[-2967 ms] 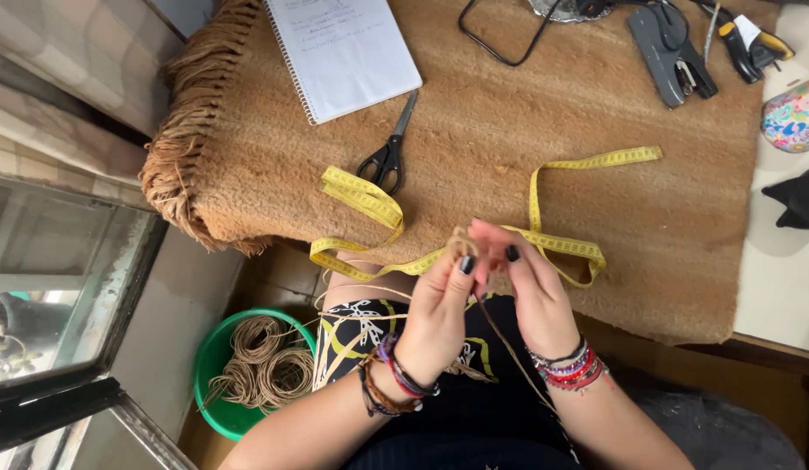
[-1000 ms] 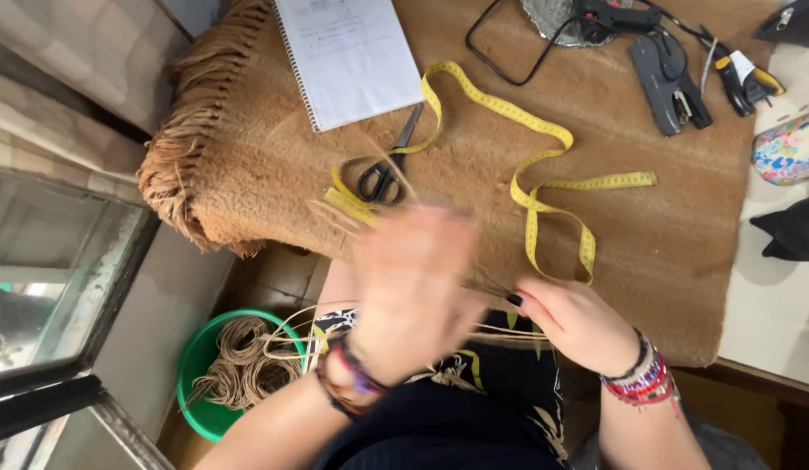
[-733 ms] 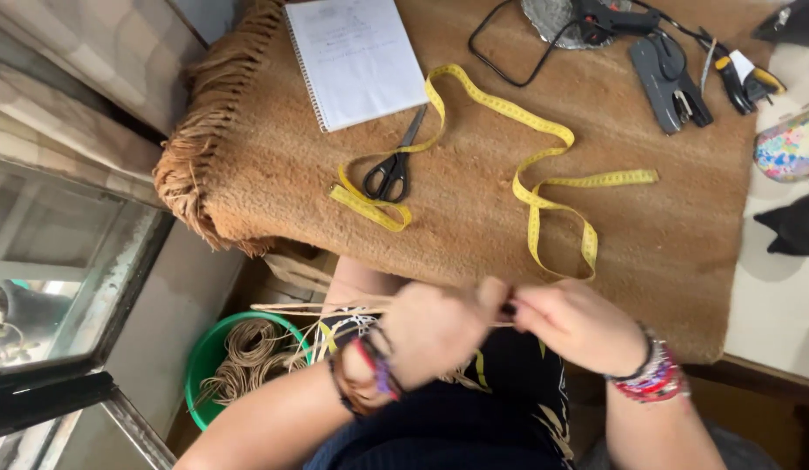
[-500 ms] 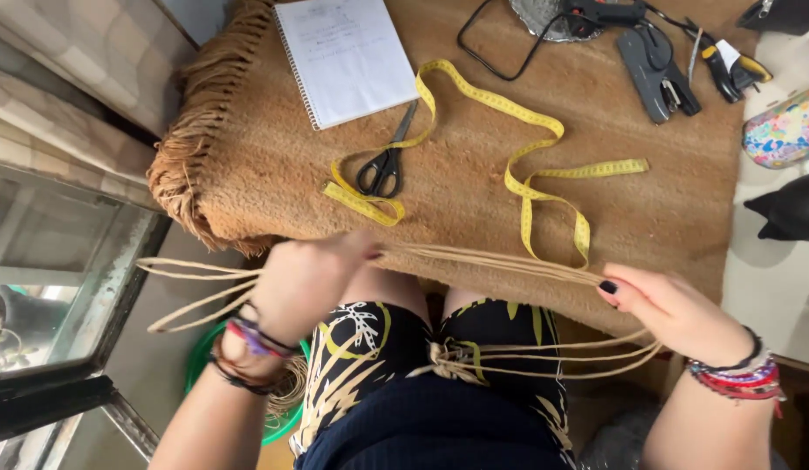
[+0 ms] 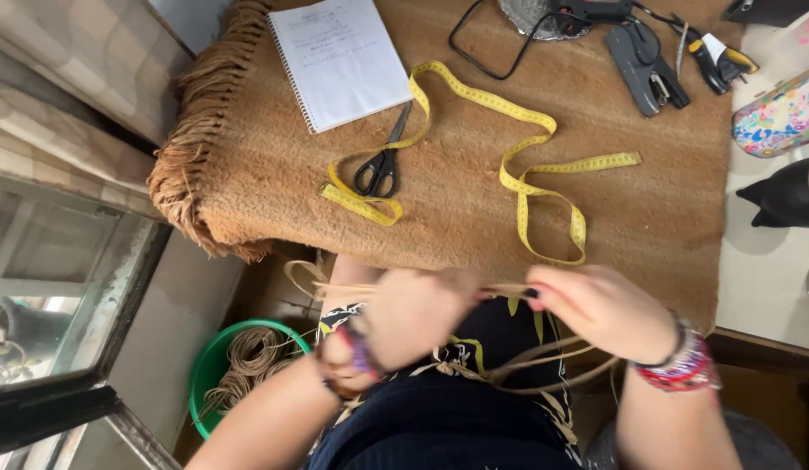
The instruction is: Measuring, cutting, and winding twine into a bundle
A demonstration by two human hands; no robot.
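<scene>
Both hands sit close together at 6 o'clock of the view, just off the near edge of the table. Left hand (image 5: 413, 318) is motion-blurred, curled around a bundle of tan cord strands (image 5: 543, 361); right hand (image 5: 609, 309) pinches the same strands between its fingertips.

The cord runs between the hands and droops in loose loops over the lap. It reads as light, limp natural fibre with a rough surface, unlikely to slip and apt to tangle or fray. Best held as a gathered bundle near the point where the strands meet, not by single ends.

More coiled cord lies in a green bucket (image 5: 204, 383) at 8 o'clock, on the floor.

A coarse brown woven mat (image 5: 648, 218) with a fringed left edge covers the table; it looks grippy. On it are a yellow tape measure (image 5: 526, 174), black scissors (image 5: 378, 170) and a spiral notebook (image 5: 339, 57) at 11 o'clock. Hand tools (image 5: 648, 70) lie at 1 o'clock. A window frame (image 5: 56, 287) borders 9 o'clock.
</scene>
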